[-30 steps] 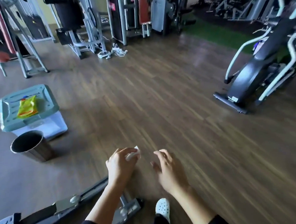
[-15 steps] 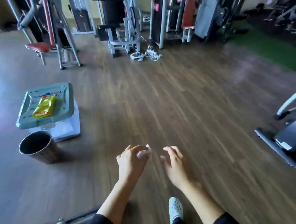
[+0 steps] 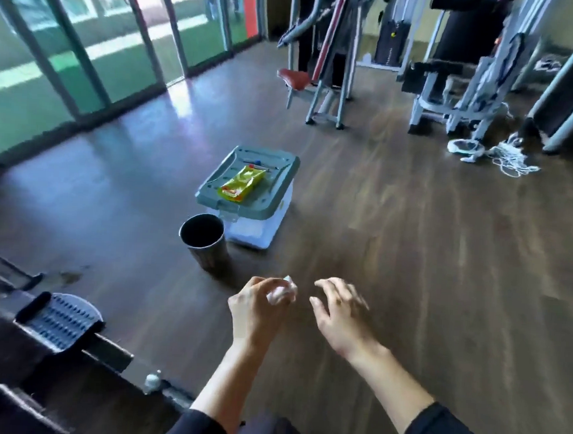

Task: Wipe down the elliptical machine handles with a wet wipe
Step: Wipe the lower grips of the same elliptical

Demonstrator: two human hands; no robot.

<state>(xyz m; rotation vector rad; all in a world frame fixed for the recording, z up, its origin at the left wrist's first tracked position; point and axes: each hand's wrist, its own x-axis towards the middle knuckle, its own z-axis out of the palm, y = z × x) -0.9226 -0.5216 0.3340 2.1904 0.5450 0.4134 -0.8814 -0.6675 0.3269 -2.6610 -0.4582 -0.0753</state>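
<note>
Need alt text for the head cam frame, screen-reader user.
A person's left hand pinches a crumpled white wipe above a wooden gym floor, the empty right hand beside it. Ahead stand a metal bin and a lidded plastic box with a yellow packet on top.

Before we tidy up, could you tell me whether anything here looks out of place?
A white cord lies in a loose tangle on the floor by the far machines; a dull smudge marks the floor near the pedal.
</note>
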